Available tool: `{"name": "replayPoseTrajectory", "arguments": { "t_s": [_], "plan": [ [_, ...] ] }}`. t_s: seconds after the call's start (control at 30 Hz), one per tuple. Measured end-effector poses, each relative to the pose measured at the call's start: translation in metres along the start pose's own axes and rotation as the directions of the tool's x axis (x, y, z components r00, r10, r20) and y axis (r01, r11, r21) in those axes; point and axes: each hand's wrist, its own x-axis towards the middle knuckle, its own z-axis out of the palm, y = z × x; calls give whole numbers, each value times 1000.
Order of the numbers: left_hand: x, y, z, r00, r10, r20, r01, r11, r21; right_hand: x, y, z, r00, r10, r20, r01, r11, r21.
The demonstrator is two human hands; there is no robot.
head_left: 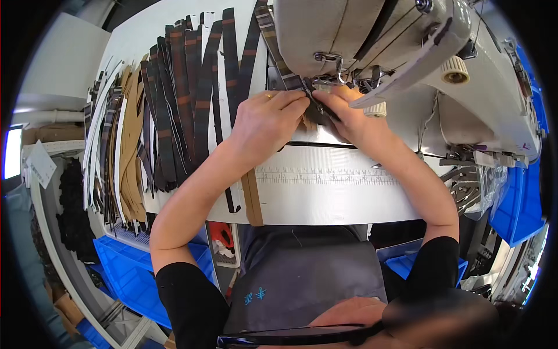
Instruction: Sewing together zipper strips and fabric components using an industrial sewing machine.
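A dark plaid fabric strip (283, 68) runs from the upper left down to the needle area of a white sewing machine (325, 32). My left hand (264, 122) is closed, fingertips pinching the strip's edge just left of the presser foot. On the other side, my right hand (347, 116) has its thumb and fingers closed on the same dark strip, close under the machine head. The machine partly hides the right fingers. A tan strip (251, 198) hangs down over the table's front edge below my left hand.
Many dark plaid strips (185, 99) and tan strips (132, 139) lie side by side at the left. A ruler scale (325, 174) crosses the white table (314, 206). Blue bins (125, 267) stand below left, with another blue bin (514, 203) at the right.
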Motion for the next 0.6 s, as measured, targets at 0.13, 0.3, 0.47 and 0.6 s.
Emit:
{"name": "replayPoseTrajectory", "arguments": {
  "t_s": [0.13,0.3,0.47,0.6],
  "plan": [
    [4,3,11,999,20,-46,-22,999,-42,-1,3,-8,997,78,-8,-77,996,40],
    [1,2,10,999,41,-32,-43,997,-56,-2,-7,-16,1000,5,-2,-5,993,-121],
    [4,-5,8,999,23,-26,-24,999,-49,5,-11,-19,999,48,26,-43,986,-161],
    [7,-4,-7,979,-142,145,169,967,-192,3,-20,-25,997,65,47,-58,988,-141]
  ]
}}
